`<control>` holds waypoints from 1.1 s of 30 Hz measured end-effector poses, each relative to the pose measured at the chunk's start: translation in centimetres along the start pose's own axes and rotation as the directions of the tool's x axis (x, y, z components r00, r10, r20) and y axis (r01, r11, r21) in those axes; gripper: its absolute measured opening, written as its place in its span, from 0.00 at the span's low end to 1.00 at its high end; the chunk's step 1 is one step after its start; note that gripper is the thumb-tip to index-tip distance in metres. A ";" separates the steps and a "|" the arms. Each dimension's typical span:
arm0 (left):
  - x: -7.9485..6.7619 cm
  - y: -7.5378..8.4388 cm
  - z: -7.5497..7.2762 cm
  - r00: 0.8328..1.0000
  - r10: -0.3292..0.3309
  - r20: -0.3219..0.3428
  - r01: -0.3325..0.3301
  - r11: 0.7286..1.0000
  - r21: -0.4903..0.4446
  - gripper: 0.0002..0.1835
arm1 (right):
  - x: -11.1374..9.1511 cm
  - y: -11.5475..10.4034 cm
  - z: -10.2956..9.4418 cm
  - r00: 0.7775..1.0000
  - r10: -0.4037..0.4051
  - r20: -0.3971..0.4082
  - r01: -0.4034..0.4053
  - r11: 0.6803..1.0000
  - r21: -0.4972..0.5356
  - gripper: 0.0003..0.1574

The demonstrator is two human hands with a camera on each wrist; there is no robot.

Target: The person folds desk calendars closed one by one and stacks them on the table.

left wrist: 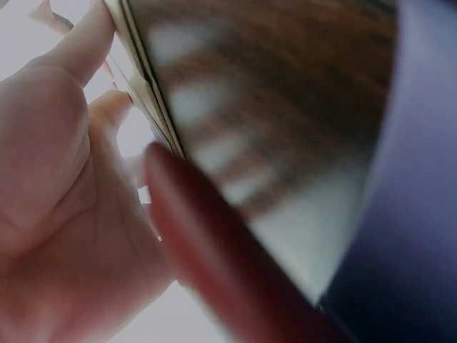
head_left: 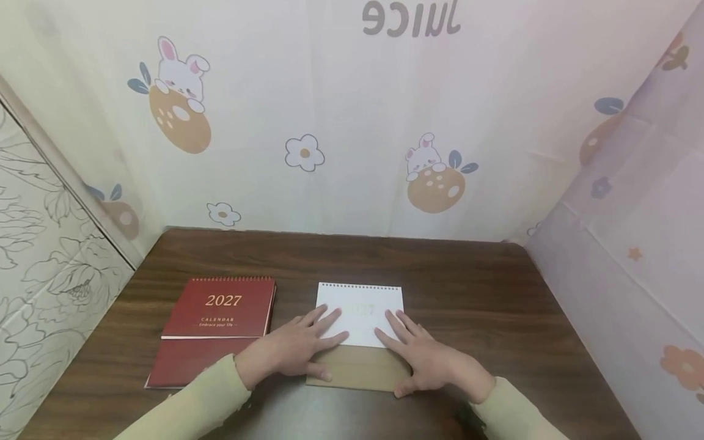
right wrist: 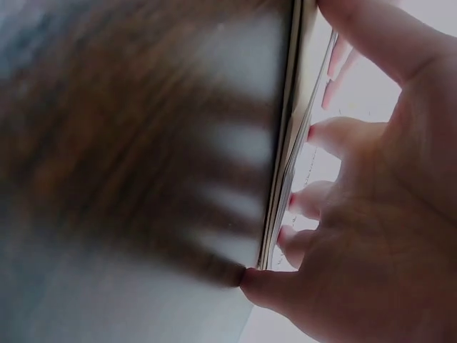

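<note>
A white desk calendar [head_left: 360,299] with a spiral binding along its far edge lies in the middle of the table, with faint "2027" lettering on its cover. A tan base flap [head_left: 357,366] shows at its near side. My left hand [head_left: 294,347] rests on the calendar's left part, fingers spread. On the other side my right hand [head_left: 431,360] lies with spread fingers over the right part, its thumb at the flap's near right corner. Both wrist views catch the calendar's thin layered edge [left wrist: 153,86] beside the palms and fingers.
To the left lies a red 2027 calendar [head_left: 220,308] with gold lettering and its own red base flap [head_left: 203,360]; my left forearm passes over its near right part. The dark wooden table [head_left: 467,287] ends at a curtain [head_left: 352,122] printed with rabbits and flowers.
</note>
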State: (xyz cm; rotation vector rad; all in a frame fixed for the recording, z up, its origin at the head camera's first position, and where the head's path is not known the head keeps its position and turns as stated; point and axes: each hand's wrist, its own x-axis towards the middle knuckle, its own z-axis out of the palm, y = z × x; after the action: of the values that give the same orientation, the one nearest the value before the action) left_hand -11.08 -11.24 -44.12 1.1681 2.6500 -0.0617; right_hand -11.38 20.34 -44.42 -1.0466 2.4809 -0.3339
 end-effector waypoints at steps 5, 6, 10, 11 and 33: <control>0.0 -0.1 -0.3 1.000 -0.009 -0.007 0.009 1.000 -0.016 0.44 | 0.1 0.1 -0.4 1.000 -0.018 -0.025 0.018 1.000 -0.007 0.68; 0.0 -0.1 -0.4 1.000 -0.010 -0.011 0.009 1.000 -0.029 0.44 | 0.1 0.2 -0.4 0.999 -0.021 -0.034 0.020 1.000 -0.012 0.68; 0.1 -0.2 -0.4 0.999 -0.010 -0.049 0.006 0.996 -0.084 0.43 | 0.3 0.4 -0.5 0.996 -0.009 -0.093 0.006 1.000 -0.024 0.62; 0.1 -0.3 -0.4 0.998 -0.017 -0.066 0.010 0.996 -0.094 0.42 | 0.4 0.4 -0.5 0.993 -0.001 -0.122 -0.003 1.000 -0.027 0.59; 0.5 -2.4 -0.2 0.879 -0.444 -0.175 0.393 0.881 -0.263 0.22 | 1.0 1.5 -0.8 0.837 0.415 -0.358 -0.335 0.904 0.265 0.13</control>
State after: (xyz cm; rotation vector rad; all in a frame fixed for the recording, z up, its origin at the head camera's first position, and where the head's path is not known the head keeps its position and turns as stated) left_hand -13.21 -12.47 -44.24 0.5377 2.9740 0.3025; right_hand -13.28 20.69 -44.58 -0.4144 2.8716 -0.7103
